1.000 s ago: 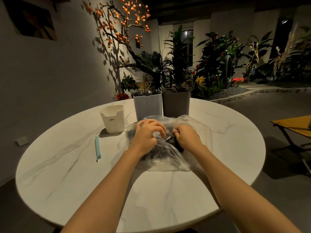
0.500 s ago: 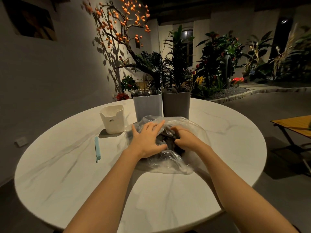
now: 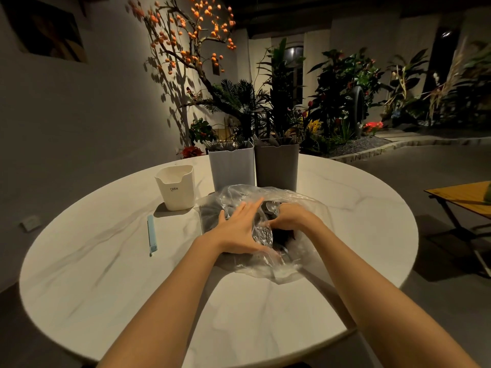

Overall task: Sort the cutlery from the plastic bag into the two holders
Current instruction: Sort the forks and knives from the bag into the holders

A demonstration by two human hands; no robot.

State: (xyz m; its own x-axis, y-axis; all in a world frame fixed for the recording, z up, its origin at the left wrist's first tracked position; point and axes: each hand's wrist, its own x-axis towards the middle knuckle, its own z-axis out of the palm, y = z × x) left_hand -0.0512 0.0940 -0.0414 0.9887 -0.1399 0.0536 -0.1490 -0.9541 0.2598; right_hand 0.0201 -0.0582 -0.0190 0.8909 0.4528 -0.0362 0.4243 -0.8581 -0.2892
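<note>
A clear plastic bag (image 3: 297, 205) with dark cutlery (image 3: 210, 213) inside lies in the middle of the round white table (image 3: 106, 261). My left hand (image 3: 239, 229) lies flat on the bag with straight fingers pointing away from me. My right hand (image 3: 292, 217) is inside the bag's mouth with its fingers curled down into the dark pile; what they hold is hidden. Behind the bag stand two tall holders side by side, a light grey one (image 3: 230, 168) and a dark grey one (image 3: 276, 166), both with cutlery tips showing at the rim.
A small white cup (image 3: 175, 188) stands left of the holders. A light blue bag clip (image 3: 152, 235) lies on the table to the left. A wooden folding table (image 3: 462, 197) stands to the right, with plants behind.
My left hand went from gripping the bag to lying flat on it with fingers straight. My right hand has gone deeper into the bag.
</note>
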